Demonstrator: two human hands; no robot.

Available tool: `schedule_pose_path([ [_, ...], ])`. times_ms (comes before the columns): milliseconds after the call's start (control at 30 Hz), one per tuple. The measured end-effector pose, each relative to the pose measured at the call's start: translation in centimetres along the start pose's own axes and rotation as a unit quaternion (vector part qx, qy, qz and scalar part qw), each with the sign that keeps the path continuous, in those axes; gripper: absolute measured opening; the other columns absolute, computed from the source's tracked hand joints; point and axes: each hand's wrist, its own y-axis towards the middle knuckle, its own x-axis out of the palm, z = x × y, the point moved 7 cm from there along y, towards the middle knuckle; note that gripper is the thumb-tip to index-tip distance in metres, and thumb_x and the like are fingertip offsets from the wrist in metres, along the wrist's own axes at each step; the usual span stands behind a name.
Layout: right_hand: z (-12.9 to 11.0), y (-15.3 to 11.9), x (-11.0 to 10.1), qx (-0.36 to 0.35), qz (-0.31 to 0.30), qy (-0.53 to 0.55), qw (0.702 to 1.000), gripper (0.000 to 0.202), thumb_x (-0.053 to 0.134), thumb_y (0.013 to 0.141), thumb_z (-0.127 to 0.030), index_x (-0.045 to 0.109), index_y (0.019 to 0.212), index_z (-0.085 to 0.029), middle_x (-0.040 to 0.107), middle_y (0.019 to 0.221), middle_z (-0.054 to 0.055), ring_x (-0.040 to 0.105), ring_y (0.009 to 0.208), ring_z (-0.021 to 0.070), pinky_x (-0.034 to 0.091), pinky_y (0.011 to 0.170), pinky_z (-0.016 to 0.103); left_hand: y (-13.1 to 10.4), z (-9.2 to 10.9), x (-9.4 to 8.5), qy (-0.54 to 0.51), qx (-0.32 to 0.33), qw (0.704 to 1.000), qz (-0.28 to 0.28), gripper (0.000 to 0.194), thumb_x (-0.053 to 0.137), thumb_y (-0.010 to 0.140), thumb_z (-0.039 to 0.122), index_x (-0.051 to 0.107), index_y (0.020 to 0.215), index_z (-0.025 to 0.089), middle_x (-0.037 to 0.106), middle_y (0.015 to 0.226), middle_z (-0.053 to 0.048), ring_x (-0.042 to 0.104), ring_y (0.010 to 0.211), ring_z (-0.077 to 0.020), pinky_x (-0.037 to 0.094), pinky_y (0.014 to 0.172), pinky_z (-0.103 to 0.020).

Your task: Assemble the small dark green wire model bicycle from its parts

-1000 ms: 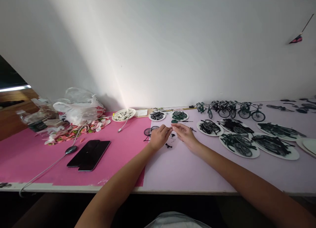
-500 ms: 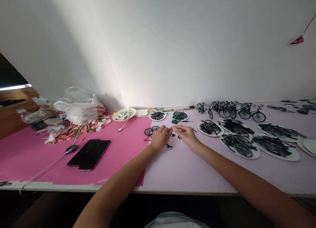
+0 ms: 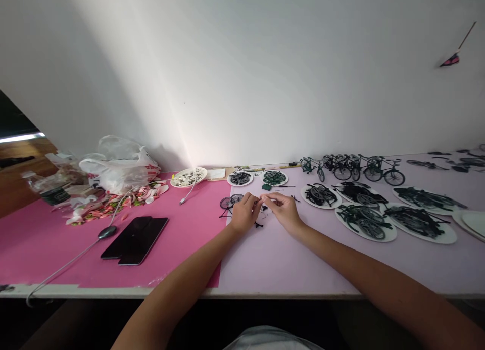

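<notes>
Head view: at the centre of the frame I have the left hand [image 3: 245, 212] and the right hand [image 3: 283, 208] facing each other, fingers bent, tips brought together; whether they pinch a small part I cannot tell, since the fingers hide it. The spoked wheels [image 3: 226, 203] of a small bicycle lie flat just left of centre, beside the left hand, which is the nearer one and covers part of them; I read the pair's long axis as running left to right, rising slightly toward the right. A small black part [image 3: 259, 225] lies just below the gap between the hands, and a green block [image 3: 267, 187] just above it. As for lettering, the white plastic bag [image 3: 119, 170] at left carries red print, too small to read; the bottle [image 3: 53, 191] near the left edge has a dark label, likewise illegible. I can make out no brand on the black devices [image 3: 135, 240] at lower left.
</notes>
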Motion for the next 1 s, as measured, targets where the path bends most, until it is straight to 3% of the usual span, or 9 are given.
schedule_pose_path([
  [300,-0.7,0.7,0.0,-0.002,-0.037,-0.002,0.999,0.039,0.075,0.085,-0.059,0.083,0.092,-0.021,0.078,0.097,0.011,0.066,0.084,0.0242,0.049,0.065,0.031,0.5,-0.1,-0.1,-0.033,-0.030,0.999,-0.026,0.027,0.042,0.110,0.037,0.064,0.105,0.020,0.062,0.097,-0.005,0.062,0.079,-0.0150,0.048,0.069,-0.026],
  [433,-1.0,1.1,-0.6,-0.042,-0.028,-0.016,0.999,0.034,0.074,0.086,-0.055,0.082,0.090,-0.022,0.075,0.093,0.009,0.063,0.078,0.0216,0.049,0.066,0.031,0.8,0.3,0.1,-0.052,-0.028,0.996,-0.063,0.027,0.040,0.110,0.035,0.063,0.111,0.022,0.063,0.102,-0.006,0.065,0.087,-0.0177,0.050,0.074,-0.028],
  [667,-1.2,0.8,-0.2,-0.065,-0.045,-0.035,0.996,0.025,0.076,0.086,-0.047,0.081,0.094,-0.024,0.072,0.099,0.007,0.057,0.070,0.0170,0.044,0.060,0.030,0.9,0.3,0.0,-0.080,-0.029,0.993,-0.080,0.028,0.037,0.110,0.035,0.063,0.111,0.022,0.063,0.104,-0.007,0.064,0.086,-0.0179,0.050,0.075,-0.029],
  [867,-0.9,1.2,-0.6,-0.088,-0.033,-0.049,0.994,0.025,0.074,0.089,-0.047,0.078,0.089,-0.022,0.071,0.094,0.007,0.057,0.068,0.0169,0.044,0.057,0.028,0.9,0.5,0.1,-0.118,-0.033,0.986,-0.113,0.035,0.033,0.110,0.043,0.061,0.113,0.022,0.063,0.108,-0.008,0.064,0.090,-0.0197,0.051,0.079,-0.032],
  [1000,-1.4,1.3,-0.9,-0.139,-0.023,-0.074,0.987,0.020,0.069,0.094,-0.041,0.076,0.089,-0.023,0.071,0.094,0.008,0.065,0.081,0.0213,0.050,0.059,0.029,0.6,0.5,0.1,-0.160,-0.079,0.975,-0.131,0.041,0.038,0.107,0.052,0.050,0.131,0.021,0.065,0.115,-0.009,0.066,0.085,-0.0188,0.051,0.075,-0.032],
])
